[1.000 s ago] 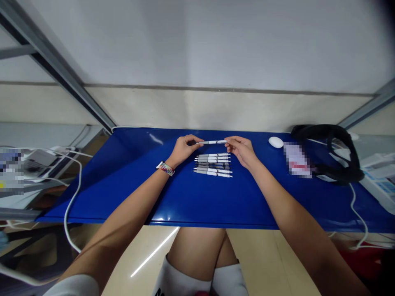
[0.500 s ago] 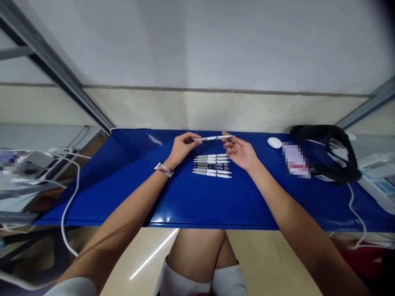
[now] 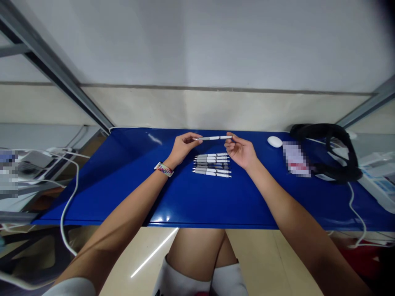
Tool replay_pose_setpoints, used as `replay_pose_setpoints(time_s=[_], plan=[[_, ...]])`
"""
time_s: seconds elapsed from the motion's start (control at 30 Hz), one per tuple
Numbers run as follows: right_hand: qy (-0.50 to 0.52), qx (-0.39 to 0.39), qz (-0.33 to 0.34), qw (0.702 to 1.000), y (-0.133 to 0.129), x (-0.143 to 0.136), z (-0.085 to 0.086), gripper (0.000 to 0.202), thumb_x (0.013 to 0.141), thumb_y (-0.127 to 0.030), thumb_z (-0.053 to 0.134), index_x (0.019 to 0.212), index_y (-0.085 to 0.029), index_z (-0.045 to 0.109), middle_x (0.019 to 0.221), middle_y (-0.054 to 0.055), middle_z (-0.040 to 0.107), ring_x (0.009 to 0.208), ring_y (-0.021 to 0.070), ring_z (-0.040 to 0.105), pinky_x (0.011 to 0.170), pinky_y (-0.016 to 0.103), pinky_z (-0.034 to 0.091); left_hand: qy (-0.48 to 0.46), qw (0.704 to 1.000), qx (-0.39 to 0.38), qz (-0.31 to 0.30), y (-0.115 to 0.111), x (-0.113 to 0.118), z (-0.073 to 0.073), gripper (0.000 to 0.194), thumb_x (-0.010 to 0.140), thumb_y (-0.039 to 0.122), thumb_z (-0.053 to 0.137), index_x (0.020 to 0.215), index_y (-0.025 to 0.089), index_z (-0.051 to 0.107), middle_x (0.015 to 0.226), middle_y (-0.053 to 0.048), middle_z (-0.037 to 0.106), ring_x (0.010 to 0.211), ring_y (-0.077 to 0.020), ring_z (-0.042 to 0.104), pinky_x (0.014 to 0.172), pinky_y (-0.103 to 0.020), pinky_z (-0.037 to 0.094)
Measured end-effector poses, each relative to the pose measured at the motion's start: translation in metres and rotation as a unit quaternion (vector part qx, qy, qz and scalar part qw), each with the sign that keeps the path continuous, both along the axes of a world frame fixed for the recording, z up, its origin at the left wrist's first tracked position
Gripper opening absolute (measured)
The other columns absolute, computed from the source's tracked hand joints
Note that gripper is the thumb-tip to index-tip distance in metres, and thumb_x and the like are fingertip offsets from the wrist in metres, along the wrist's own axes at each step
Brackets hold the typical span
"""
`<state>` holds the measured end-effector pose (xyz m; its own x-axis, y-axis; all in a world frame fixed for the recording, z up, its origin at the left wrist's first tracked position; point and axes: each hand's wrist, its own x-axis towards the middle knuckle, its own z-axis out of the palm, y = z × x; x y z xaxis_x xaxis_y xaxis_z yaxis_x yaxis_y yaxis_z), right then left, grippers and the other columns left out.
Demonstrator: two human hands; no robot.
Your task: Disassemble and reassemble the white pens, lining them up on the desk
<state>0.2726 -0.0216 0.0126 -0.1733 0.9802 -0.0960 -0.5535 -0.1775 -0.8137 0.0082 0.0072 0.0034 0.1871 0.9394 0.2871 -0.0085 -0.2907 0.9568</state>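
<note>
A white and grey pen (image 3: 216, 138) is held level above the far part of the blue table (image 3: 123, 193). My left hand (image 3: 184, 146) pinches its grey tip end between thumb and fingers. At the other end, the thumb and forefinger of my right hand (image 3: 242, 151) close on the pen's back end, the other fingers curled. Just below the hands, several similar pens (image 3: 212, 165) lie side by side in a stack of rows, tips to the left. One or two in the middle look darker.
To the right are a white computer mouse (image 3: 274, 142), a blurred-out packet (image 3: 296, 159) and a black headband-like strap (image 3: 327, 152). White cables (image 3: 74, 197) hang by the left edge. A wall (image 3: 210, 109) rises behind the table, with grey metal posts (image 3: 68, 78) at the sides.
My right fingers have shifted slightly right, to the very end of the held pen. The pen appears turned a little about its length. The row of pens stays put.
</note>
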Motion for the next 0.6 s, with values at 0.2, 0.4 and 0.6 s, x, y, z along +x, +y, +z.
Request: replay_pose_setpoints(time_s=[0.2,0.4,0.6], plan=[[0.012,0.013,0.03,0.999,-0.0041,0.0011,0.002,0.035,0.088,-0.037,0.073,0.12,-0.022,0.075,0.09,0.005,0.068,0.071,0.0149,0.056,0.057,0.024,0.054,-0.009,1.0,0.003,0.011,0.0015,-0.0004,-0.0023,0.032,0.077,0.042,0.093,0.1,0.021,0.085,0.086,-0.004,0.077,0.078,-0.0162,0.066,0.077,-0.032,0.053],[0.016,0.02,0.022,0.999,-0.0047,-0.0002,0.0018,0.025,0.088,-0.034,0.076,0.111,-0.022,0.077,0.094,0.006,0.072,0.077,0.0163,0.061,0.061,0.026,0.058,-0.004,1.0,-0.003,0.015,0.0003,0.0,-0.0021,0.032,0.077,0.041,0.093,0.101,0.022,0.086,0.085,-0.004,0.078,0.076,-0.0162,0.065,0.075,-0.032,0.052],[0.081,-0.026,0.008,0.996,-0.0037,-0.0039,0.0025,0.02,0.095,-0.032,0.072,0.111,-0.02,0.075,0.091,0.006,0.072,0.075,0.0142,0.065,0.062,0.023,0.061,-0.002,1.0,0.0,0.021,-0.0015,0.0021,0.0,0.034,0.076,0.042,0.094,0.101,0.021,0.087,0.083,-0.004,0.077,0.074,-0.0157,0.063,0.071,-0.031,0.051]])
